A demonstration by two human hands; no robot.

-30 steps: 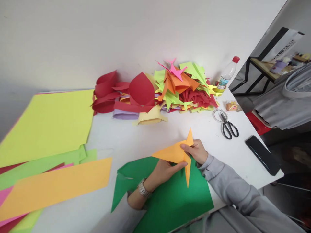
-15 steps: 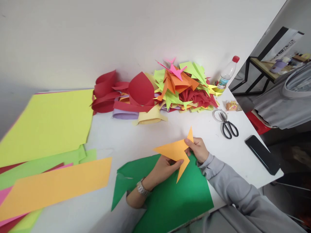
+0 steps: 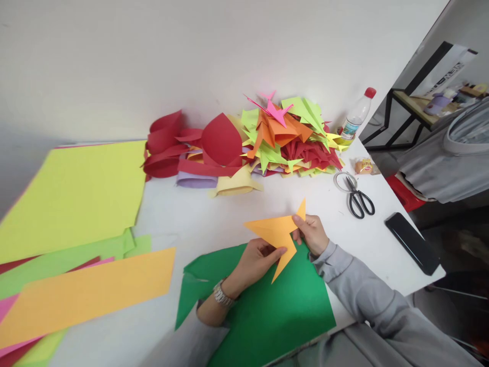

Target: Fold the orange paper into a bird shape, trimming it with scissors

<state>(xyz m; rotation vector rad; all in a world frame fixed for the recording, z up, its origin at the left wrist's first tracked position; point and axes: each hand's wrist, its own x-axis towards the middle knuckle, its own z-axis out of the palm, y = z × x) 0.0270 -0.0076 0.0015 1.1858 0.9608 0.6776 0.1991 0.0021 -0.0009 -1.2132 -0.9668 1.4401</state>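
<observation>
An orange folded paper piece (image 3: pixel 273 232) with several pointed ends is held up between my two hands. My left hand (image 3: pixel 256 262) pinches its lower edge, thumb on top and fingers underneath. My right hand (image 3: pixel 311 233) grips it near the upper right point, also with the thumb on top. Below both hands lies a large green paper sheet (image 3: pixel 282 316) on the white table (image 3: pixel 160 219). The fingers behind the paper are partly hidden.
Flat coloured sheets, a yellow one (image 3: pixel 91 193) and an orange strip (image 3: pixel 103 293) among them, lie at left. Folded paper shapes (image 3: pixel 282 132) pile up against the wall. A bottle (image 3: pixel 357 114), scissors (image 3: pixel 359 199), a small wrapped snack (image 3: pixel 363 165) and a black phone (image 3: pixel 412 243) are at right.
The orange folded paper has turned slightly clockwise in my hands, its lower point shifting left and its upper point right. Both hands keep their grip.
</observation>
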